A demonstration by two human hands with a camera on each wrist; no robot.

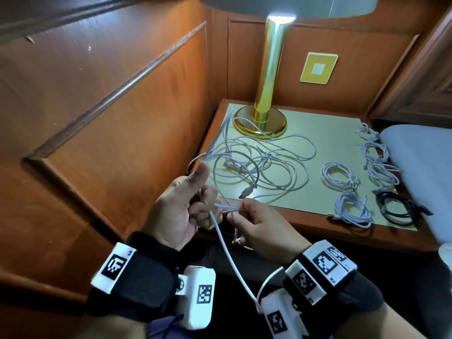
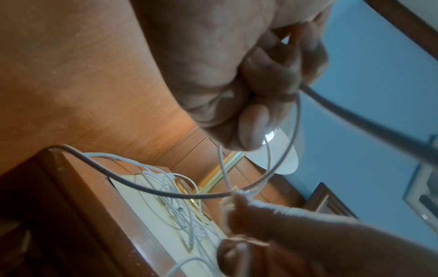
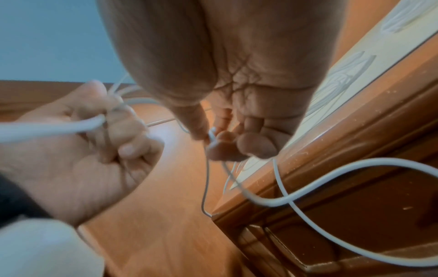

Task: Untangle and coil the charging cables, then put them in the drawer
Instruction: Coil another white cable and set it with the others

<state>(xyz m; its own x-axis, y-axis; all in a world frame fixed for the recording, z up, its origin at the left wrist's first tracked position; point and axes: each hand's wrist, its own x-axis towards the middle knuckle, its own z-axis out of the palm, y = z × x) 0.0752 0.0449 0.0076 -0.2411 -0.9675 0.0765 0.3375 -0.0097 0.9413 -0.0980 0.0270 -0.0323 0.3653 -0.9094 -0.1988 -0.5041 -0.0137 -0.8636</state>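
Observation:
A tangle of white charging cables (image 1: 256, 162) sprawls over the bedside table's top (image 1: 305, 133), beside the lamp base. My left hand (image 1: 193, 199) is curled round strands of a white cable (image 1: 221, 231), thumb up, in front of the table's front left corner. My right hand (image 1: 247, 216) pinches the same cable's end between thumb and fingertips, just right of the left hand. In the right wrist view the right fingertips (image 3: 220, 148) pinch the thin white cable (image 3: 206, 178). In the left wrist view the left hand (image 2: 249, 93) grips the cable (image 2: 282, 159). No drawer front is clearly seen in the head view.
Several coiled white cables (image 1: 338, 176) and one coiled black cable (image 1: 396, 207) lie along the table's right side. A brass lamp (image 1: 266, 77) stands at the back. Wood panelling (image 1: 110, 94) closes the left side. A grey-blue bed edge (image 1: 420, 167) borders the right.

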